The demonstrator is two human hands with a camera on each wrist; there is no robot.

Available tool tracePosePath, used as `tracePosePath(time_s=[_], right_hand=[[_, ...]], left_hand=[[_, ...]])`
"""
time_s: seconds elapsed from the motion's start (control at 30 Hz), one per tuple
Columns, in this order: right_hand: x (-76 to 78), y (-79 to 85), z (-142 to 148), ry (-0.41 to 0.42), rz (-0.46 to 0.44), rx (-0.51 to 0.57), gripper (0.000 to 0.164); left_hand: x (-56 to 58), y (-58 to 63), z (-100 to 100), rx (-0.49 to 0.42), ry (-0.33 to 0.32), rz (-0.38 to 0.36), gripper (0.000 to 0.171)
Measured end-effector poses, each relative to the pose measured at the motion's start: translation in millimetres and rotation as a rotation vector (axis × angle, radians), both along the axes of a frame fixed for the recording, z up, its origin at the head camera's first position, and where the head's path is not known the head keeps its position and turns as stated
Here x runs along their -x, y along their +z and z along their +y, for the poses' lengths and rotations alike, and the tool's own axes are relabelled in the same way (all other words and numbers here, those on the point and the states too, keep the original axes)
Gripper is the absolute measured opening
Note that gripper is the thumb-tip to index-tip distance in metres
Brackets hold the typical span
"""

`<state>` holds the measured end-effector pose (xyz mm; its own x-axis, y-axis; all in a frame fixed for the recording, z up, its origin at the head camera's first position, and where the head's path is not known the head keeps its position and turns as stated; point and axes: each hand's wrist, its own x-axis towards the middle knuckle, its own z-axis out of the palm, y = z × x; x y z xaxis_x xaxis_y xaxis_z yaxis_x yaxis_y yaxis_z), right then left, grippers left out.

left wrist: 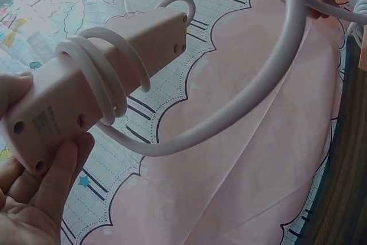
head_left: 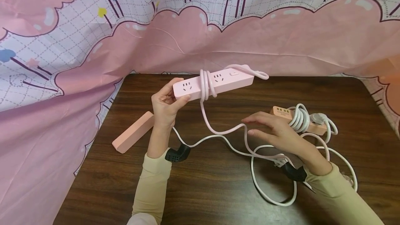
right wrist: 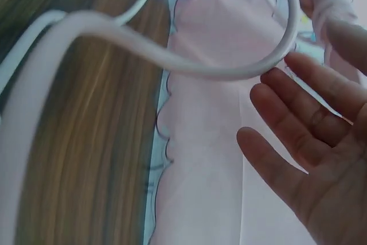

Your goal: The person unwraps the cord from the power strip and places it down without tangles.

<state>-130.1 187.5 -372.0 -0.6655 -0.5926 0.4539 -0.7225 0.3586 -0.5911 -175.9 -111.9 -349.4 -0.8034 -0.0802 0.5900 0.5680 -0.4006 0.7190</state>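
Observation:
My left hand [head_left: 165,105] grips the left end of a pink power strip [head_left: 231,82], thumb along the front side, and holds it up over the table. A few turns of its thick pale pink cord [left wrist: 94,78] wrap around the strip's middle, and a short loop of cord stands out at the far right end. From the wraps the cord sags across to my right hand [head_left: 275,131]. That hand has its fingers spread and extended, fingertips right at the cord in the right wrist view. The strip's underside, with screw holes and a label, shows in the left wrist view.
On the dark wooden table [head_left: 212,190], an orange bar-shaped block [head_left: 134,133] lies left. At right sits an orange power strip [head_left: 282,113] wound with white cord [head_left: 300,119]. A loose white cable [head_left: 225,141] loops across the middle. A patterned pink curtain [head_left: 281,44] hangs behind.

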Motion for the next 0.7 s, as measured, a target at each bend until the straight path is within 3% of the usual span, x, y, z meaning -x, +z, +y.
tracePosePath(time_s=[0.2, 0.47, 0.6, 0.7], right_hand=[[-0.4, -3.0, -17, 0.108, -0.050, 0.051, 0.032], [1.9, -13.6, -29, 0.119, -0.052, 0.079, 0.023], [8.3, -11.5, -24, 0.036, -0.057, 0.108, 0.022], [13.4, -6.0, -18, -0.132, -0.026, 0.125, 0.020]], left_hand=[[1.2, -2.7, -1, -0.005, -0.014, -0.003, 0.038], [2.9, -4.6, -1, 0.023, -0.017, -0.002, 0.037], [2.6, -4.2, -3, 0.024, -0.026, 0.002, 0.036], [1.9, -3.6, -5, 0.030, -0.043, 0.011, 0.036]])
